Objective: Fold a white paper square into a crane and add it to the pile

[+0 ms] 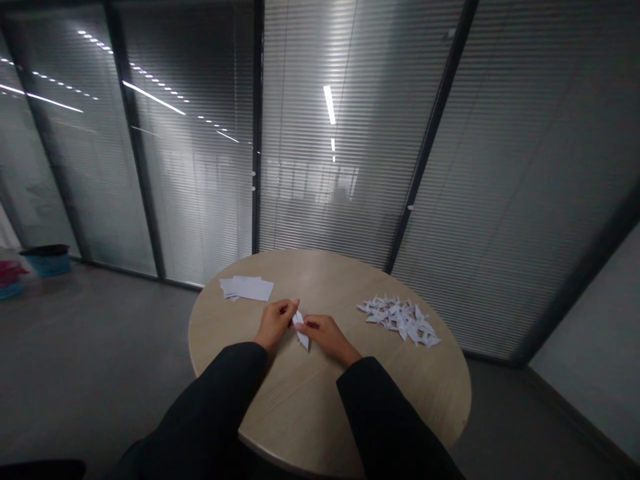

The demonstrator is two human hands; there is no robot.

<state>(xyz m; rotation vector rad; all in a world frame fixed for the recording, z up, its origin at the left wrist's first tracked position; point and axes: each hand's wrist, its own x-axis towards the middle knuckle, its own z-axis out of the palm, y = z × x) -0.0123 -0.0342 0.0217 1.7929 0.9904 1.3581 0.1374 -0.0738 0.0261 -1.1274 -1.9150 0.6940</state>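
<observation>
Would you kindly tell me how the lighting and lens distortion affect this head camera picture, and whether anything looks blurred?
In the head view, ceiling lights leave glare streaks on the glass blinds; the wide lens bows the window frames; the black sleeves lose detail; a blurred patch sits behind the glass; the folded white paper between the left hand and right hand looks fairly clear.

Dim, greyish room light; sharp glare from ceiling lamps [329, 105] mirrored in glass panels [200, 200]; faint shadows; walls bowing toward the frame edges; slight softness throughout.
</observation>
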